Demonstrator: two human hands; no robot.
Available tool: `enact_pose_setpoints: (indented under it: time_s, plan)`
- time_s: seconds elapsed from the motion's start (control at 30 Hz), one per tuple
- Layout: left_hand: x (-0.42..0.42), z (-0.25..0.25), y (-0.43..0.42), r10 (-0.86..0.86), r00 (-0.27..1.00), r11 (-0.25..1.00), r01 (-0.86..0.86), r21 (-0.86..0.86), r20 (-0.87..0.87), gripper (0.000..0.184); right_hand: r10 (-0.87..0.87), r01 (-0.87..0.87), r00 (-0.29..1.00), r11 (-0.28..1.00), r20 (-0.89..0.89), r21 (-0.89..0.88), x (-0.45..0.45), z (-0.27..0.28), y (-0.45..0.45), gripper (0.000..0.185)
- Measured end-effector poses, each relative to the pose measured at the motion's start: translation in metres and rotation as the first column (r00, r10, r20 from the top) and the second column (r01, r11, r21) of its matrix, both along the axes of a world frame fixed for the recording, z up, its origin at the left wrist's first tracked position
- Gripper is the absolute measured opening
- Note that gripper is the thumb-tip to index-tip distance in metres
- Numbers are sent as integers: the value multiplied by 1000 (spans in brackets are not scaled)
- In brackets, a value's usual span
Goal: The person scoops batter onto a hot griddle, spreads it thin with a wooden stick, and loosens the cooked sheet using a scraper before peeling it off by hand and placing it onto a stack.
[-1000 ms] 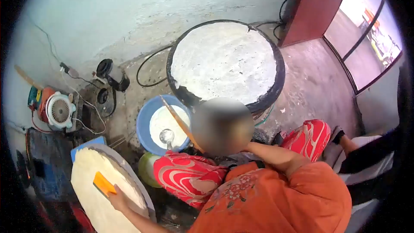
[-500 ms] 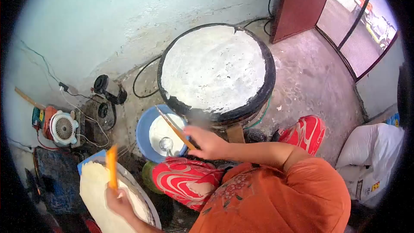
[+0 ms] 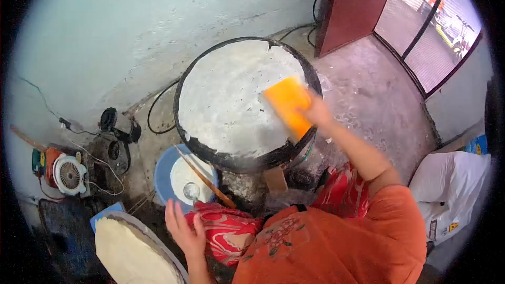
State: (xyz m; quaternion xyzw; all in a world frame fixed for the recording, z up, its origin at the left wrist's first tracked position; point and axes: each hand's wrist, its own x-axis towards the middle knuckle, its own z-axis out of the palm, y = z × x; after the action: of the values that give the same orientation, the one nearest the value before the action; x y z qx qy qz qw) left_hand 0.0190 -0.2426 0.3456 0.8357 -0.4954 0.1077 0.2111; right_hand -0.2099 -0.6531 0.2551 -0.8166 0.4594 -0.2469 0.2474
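My right hand [image 3: 319, 111] grips an orange scraper [image 3: 288, 106] over the right part of a large round griddle [image 3: 184, 81], whose surface carries a thin white layer of batter [image 3: 226, 92] with a ragged edge. The scraper is blurred. Nothing is in my left hand [image 3: 187, 231], raised with fingers apart between the blue basin and the stack of pale flat sheets [image 3: 131, 255]. The blue basin [image 3: 164, 171] holds white batter, a metal ladle [image 3: 191, 190] and a long wooden stick [image 3: 202, 174] lying across its rim.
A small fan or blower [image 3: 68, 175] with cables stands at the left, near a black device [image 3: 120, 126]. White sacks [image 3: 452, 184] lean at the right. A red door [image 3: 350, 10] and a screen door [image 3: 436, 26] are at the upper right.
The orange scraper has passed from my left hand to my right hand and moved over the griddle. My left hand has lifted off the pale sheets. The view has shifted slightly.
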Motion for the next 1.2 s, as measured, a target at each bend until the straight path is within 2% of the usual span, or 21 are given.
enact_pose_setpoints:
  time_s: [0.03, 0.1, 0.2, 0.23, 0.3, 0.33, 0.43, 0.5, 0.53, 0.6, 0.67, 0.7, 0.73, 0.77, 0.8, 0.87, 0.93, 1.0, 1.07, 1.13, 1.2]
  plan:
    - [1, -6, 8, -3, 1000, 1000, 3, 2, -4, 52, -195, 201, 976, 979, 97, -47, -21, -13, -33, 68]
    - [1, -17, 19, 147, 983, 989, -143, 47, -111, 47, -431, 435, 899, 900, -82, 39, -51, 2, -70, 68]
    - [-6, -32, 20, 304, 933, 952, -305, 23, -194, 38, -516, 516, 855, 856, -49, -19, -72, -25, -106, 71]
    - [-8, -31, 10, 302, 932, 953, -302, 28, -199, 38, -518, 518, 853, 855, -56, -21, -60, -14, -107, 71]
    - [-17, -27, -6, 349, 900, 928, -370, -36, -263, 40, -490, 495, 831, 867, -264, -50, -33, 3, -110, 74]
    - [-21, -22, -13, 348, 899, 929, -369, -29, -265, 40, -490, 496, 829, 867, -270, -47, -30, -3, -127, 74]
    - [-18, -17, -31, 302, 948, 949, -309, -62, -97, 42, -569, 583, 779, 812, -264, -31, -7, -8, -182, 74]
    - [-15, -19, -38, 329, 931, 942, -336, -21, -155, 42, -440, 415, 840, 898, -318, -146, 27, 6, -192, 71]
    - [-14, -15, -41, 347, 924, 937, -349, 21, -160, 42, -433, 410, 840, 901, -326, -141, 33, 1, -209, 71]
    - [-9, -16, -46, 337, 931, 941, -335, 37, -138, 41, -539, 528, 770, 839, -343, -133, 49, -6, -257, 69]
    - [-2, -24, -45, 330, 935, 944, -330, 22, -131, 40, -488, 477, 814, 871, -314, -117, 73, -11, -283, 67]
    - [-1, -22, -48, 338, 929, 941, -336, 39, -147, 41, -426, 388, 843, 905, -329, -175, 90, -7, -287, 66]
    - [5, -22, -53, 524, 803, 852, -497, 167, -283, 41, -360, 295, 864, 929, -353, -226, 106, -2, -288, 65]
    - [13, -21, -58, 687, 621, 726, -612, 315, -378, 41, -376, 355, 831, 926, -410, -129, 120, 15, -290, 63]
    - [15, -23, -57, 693, 615, 720, -617, 318, -376, 41, -367, 347, 834, 929, -412, -126, 131, 10, -304, 63]
    - [10, -28, -54, 384, 908, 923, -372, 97, -167, 41, -392, 334, 812, 920, -433, -206, 154, 3, -334, 63]
    - [12, -20, -65, 391, 902, 920, -375, 114, -183, 41, -370, 307, 804, 929, -465, -209, 190, -4, -350, 62]
    - [15, -21, -67, 406, 896, 911, -383, 151, -177, 42, -298, 172, 831, 941, -469, -293, 230, -10, -360, 60]
    - [17, -18, -68, 464, 864, 882, -429, 195, -195, 42, -178, 51, 879, 957, -442, -285, 273, -9, -357, 59]
    - [19, -19, -64, 463, 868, 876, -417, 241, -182, 42, 25, -120, 941, 957, -337, -265, 320, -21, -358, 57]
    - [18, -19, -64, 495, 847, 860, -444, 252, -193, 42, 166, -250, 932, 938, -321, -241, 369, -18, -332, 57]
